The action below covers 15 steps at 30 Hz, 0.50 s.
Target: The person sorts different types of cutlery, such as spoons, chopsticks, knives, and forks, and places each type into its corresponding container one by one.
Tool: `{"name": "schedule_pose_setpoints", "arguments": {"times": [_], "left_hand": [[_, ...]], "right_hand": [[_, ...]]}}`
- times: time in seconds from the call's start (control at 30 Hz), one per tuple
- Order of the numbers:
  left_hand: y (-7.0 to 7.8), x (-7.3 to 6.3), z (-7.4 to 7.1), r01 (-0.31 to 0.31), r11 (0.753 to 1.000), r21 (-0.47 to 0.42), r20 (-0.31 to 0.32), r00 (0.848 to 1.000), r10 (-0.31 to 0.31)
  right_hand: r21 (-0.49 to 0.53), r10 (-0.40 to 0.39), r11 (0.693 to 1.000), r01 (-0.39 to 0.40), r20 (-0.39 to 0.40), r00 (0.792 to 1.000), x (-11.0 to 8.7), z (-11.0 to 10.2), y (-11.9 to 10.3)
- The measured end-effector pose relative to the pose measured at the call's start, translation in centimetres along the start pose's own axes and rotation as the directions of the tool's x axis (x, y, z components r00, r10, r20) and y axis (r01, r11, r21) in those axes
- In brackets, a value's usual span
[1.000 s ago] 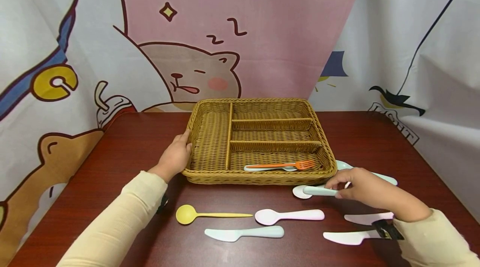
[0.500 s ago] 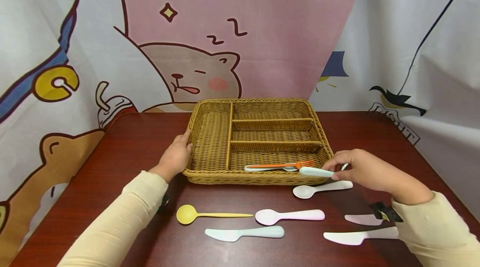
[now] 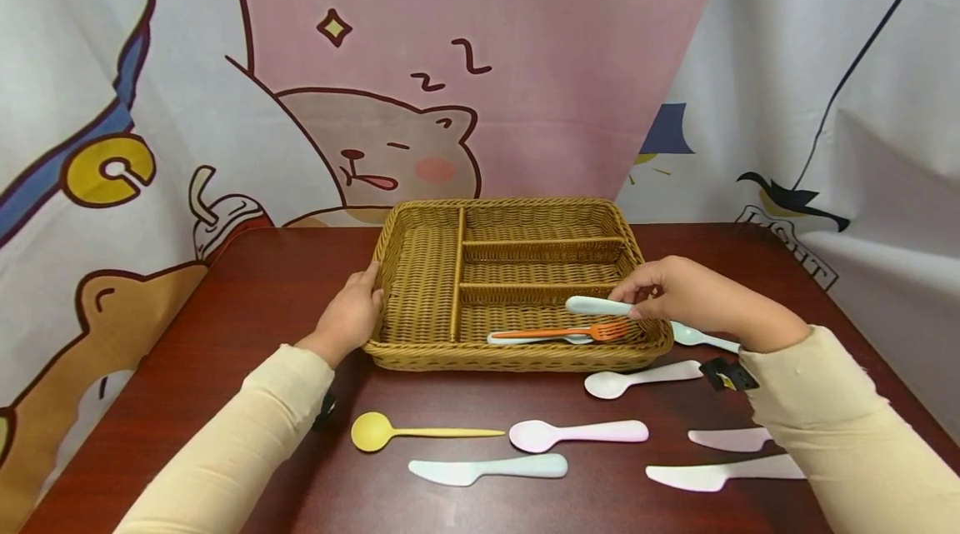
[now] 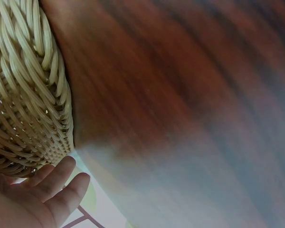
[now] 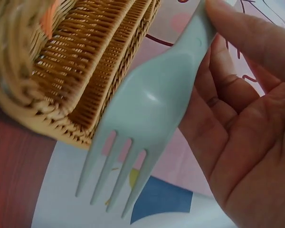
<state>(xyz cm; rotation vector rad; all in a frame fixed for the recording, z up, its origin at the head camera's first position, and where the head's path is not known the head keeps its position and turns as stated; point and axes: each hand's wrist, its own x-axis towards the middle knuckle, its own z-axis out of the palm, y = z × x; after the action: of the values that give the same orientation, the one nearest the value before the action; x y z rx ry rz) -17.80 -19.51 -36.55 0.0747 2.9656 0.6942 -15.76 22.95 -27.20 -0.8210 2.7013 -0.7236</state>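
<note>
My right hand (image 3: 678,301) pinches a mint-green fork (image 5: 147,99) by its handle, over the right side of a wicker divided basket (image 3: 517,359). In the right wrist view its tines point down and away from the hand. The front right compartment holds an orange fork (image 3: 555,333) lying across a pale mint utensil (image 3: 506,340), which it partly hides. At the basket's left side, my left hand (image 3: 350,309) rests its fingers on the rim. The left wrist view shows those fingers (image 4: 66,173) extended beside the woven wall.
In front of the basket lie a yellow spoon (image 3: 371,431), a pink spoon (image 3: 534,436), a white spoon (image 3: 607,385) and a mint knife (image 3: 450,471). Two pale knives, including a white knife (image 3: 686,478), lie partly under my right sleeve. A mint spoon (image 3: 686,334) lies right of the basket.
My right hand has lifted the mint fork from the table beside the white spoon and carried it up and left over the basket. My left hand has stayed at the rim.
</note>
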Motion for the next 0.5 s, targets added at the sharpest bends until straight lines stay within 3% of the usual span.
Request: {"name": "schedule_pose_setpoints", "arguments": {"times": [0.5], "left_hand": [[0.0,-0.1,0.0,-0.007,1.0,-0.001,-0.005,1.0,0.007]], "right_hand": [[0.015,-0.014,1.0,0.013,0.063,0.998,4.2,-0.1,-1.2]]}}
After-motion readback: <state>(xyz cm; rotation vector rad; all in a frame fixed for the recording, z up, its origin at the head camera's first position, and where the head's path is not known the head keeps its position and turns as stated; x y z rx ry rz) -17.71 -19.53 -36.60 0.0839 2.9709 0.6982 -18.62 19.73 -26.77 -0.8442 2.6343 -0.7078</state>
